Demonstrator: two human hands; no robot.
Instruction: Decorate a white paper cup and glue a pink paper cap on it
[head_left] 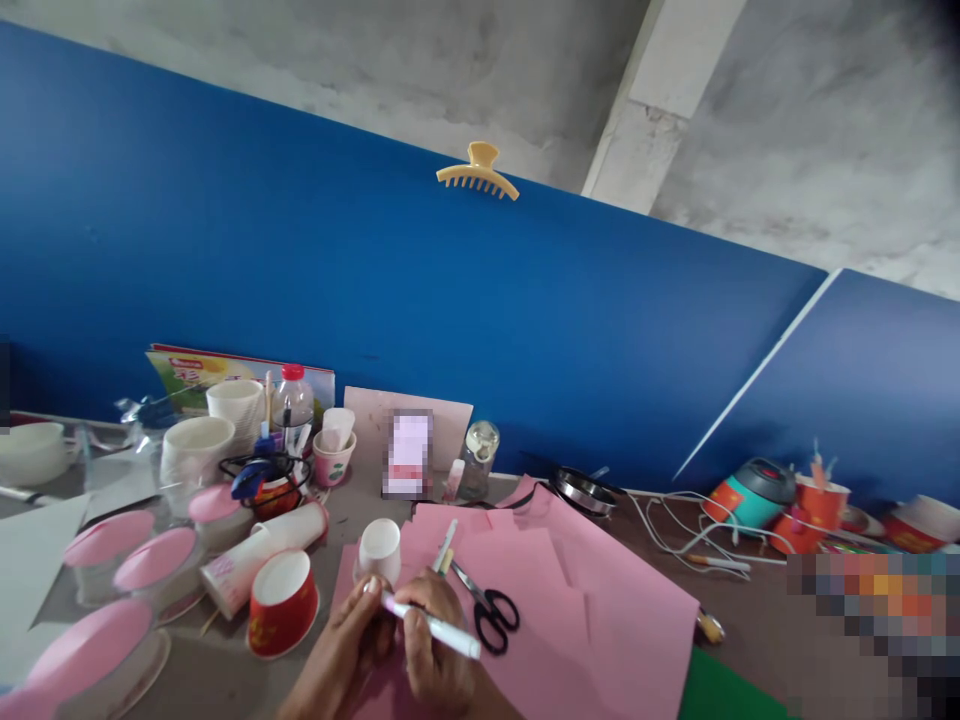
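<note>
My right hand (439,640) is closed around a white marker (454,637), whose pinkish end points toward the left. Close against that end, my left hand (352,635) has its fingers pressed together; what lies between them is hidden. A white paper cup (380,545) stands just beyond my left fingertips. Pink paper sheets (532,590) spread under and to the right of both hands. Black-handled scissors (491,612) lie on the paper beside my right hand, near a slim whitish tool (446,540).
A red paper bowl (281,605) and several pink-topped cups (161,560) stand to the left. A phone (407,455) leans at the back, beside a glass jar (478,460). Rolled tape (583,490) and white cables (675,540) lie at the right. A blue partition (525,330) rises behind.
</note>
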